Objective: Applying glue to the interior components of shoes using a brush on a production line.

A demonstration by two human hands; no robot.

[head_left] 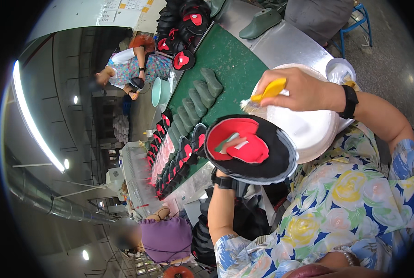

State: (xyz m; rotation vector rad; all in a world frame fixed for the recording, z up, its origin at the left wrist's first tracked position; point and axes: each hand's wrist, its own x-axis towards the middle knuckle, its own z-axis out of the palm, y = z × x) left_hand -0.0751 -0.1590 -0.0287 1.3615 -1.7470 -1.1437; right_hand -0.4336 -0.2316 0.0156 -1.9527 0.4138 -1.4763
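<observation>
My left hand [234, 143] is closed on a black shoe upper [275, 160] with a red lining and a pale frayed edge. Some of its fingers show through the opening; the rest are hidden behind the upper. My right hand [304, 90] grips a brush [272, 91] with a yellow handle and pale bristles. The bristles hang just above the upper's far edge, apart from it as far as I can see. Below my right hand stands a round white basin [304, 134], partly covered by the hand and the upper.
A green belt [230, 55] carries several dark green shoe lasts [198, 103] and rows of black-and-red uppers [185, 150]. More uppers [195, 21] are piled at the far end. A green last [260, 23] lies on the metal table [290, 44]. Two co-workers [140, 67] [165, 238] are at the left.
</observation>
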